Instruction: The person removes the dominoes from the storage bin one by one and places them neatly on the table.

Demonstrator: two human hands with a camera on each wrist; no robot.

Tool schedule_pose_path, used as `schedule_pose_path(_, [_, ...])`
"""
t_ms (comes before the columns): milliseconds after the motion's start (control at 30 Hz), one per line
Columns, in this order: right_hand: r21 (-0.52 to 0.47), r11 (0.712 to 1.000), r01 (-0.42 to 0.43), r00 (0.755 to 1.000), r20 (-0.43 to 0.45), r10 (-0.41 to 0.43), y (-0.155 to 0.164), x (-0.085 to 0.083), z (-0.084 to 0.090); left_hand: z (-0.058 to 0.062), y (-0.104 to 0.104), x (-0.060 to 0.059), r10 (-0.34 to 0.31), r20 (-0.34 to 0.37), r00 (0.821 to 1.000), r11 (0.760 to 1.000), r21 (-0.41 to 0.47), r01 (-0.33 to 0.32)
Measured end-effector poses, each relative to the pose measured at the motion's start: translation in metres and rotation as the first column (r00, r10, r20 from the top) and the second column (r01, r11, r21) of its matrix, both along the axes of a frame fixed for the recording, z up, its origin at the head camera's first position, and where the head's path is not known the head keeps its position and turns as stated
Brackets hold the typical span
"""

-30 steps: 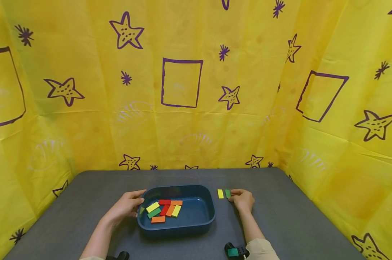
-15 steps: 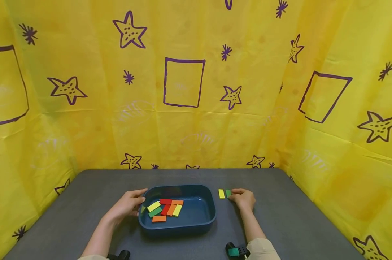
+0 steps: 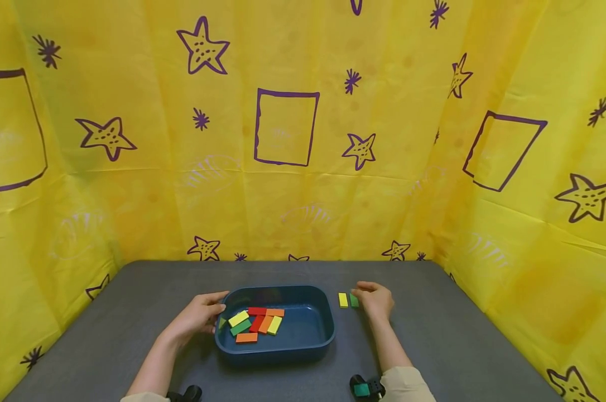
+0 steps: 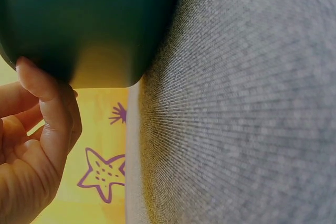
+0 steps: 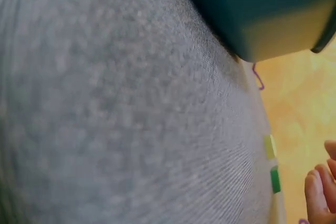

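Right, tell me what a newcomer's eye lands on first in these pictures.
First the bright yellow cloth with purple stars and squares, walling in the grey table. Next the dark blue tub at the table's middle, with red, orange, yellow and green blocks heaped in its left half and the left hand on its left rim. Right of it, the right hand is by a yellow block and a green block.
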State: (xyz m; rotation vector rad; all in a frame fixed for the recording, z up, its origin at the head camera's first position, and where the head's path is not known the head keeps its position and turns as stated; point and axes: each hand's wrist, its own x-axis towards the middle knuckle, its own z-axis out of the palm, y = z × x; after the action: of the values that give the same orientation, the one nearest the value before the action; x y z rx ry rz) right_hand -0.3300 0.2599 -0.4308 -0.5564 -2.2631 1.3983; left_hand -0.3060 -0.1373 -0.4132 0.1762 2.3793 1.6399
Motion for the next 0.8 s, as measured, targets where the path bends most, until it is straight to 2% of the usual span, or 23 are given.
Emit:
schedule_pose_path(533, [-0.038, 0.989, -0.146, 0.985, -0.097, 0.142, -0.035, 0.002, 0.027, 0.002, 0.0, 0.002, -0.011, -0.001, 1.0, 1.0, 0.004, 0.011])
schedule_pose_path(800, [-0.047, 0.964, -0.262, 0.957, -0.142, 0.254, -0.057, 0.004, 0.032, 0.003, 0.001, 0.002, -0.004, 0.008, 1.0, 1.0, -0.006, 0.004])
